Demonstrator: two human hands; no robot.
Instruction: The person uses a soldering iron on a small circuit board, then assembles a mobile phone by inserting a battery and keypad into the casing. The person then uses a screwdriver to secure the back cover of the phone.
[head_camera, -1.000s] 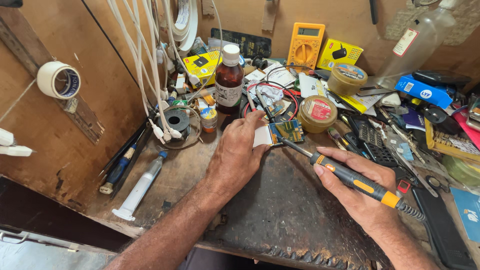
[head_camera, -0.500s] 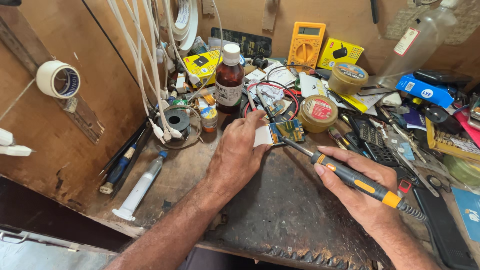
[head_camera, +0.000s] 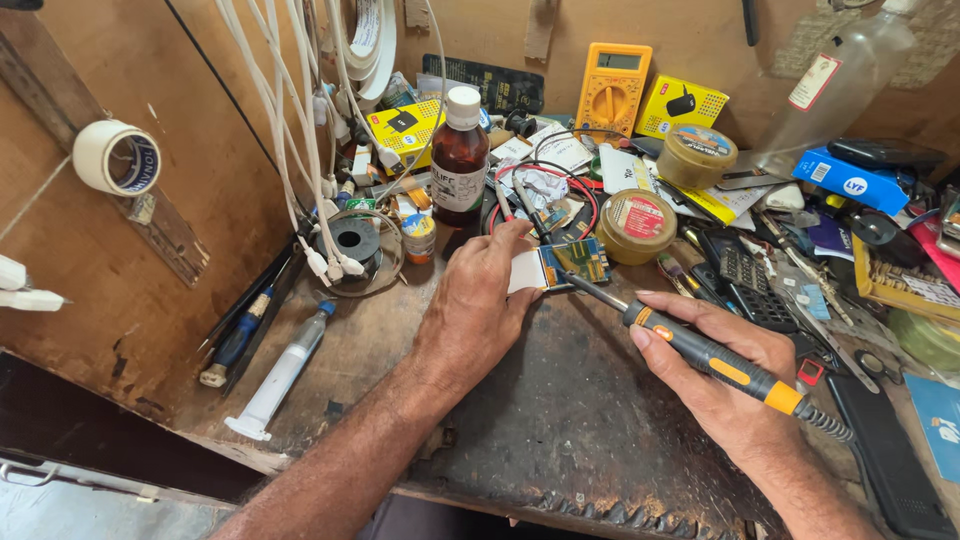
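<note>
On the table (head_camera: 600, 440), the left hand (head_camera: 480, 305) pins a small circuit board (head_camera: 572, 262). The right hand (head_camera: 715, 385) grips a soldering iron (head_camera: 700, 350), its long axis angled up-left, tip touching the board's near edge.

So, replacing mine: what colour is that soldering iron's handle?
Black with orange bands; the soldering iron in the right hand shows best in the head view.

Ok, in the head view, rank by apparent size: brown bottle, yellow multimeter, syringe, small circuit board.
1. Brown bottle
2. Syringe, thinner but about as long; nearer the camera, so unsure against the bottle
3. Yellow multimeter
4. Small circuit board, clearly smallest
</note>
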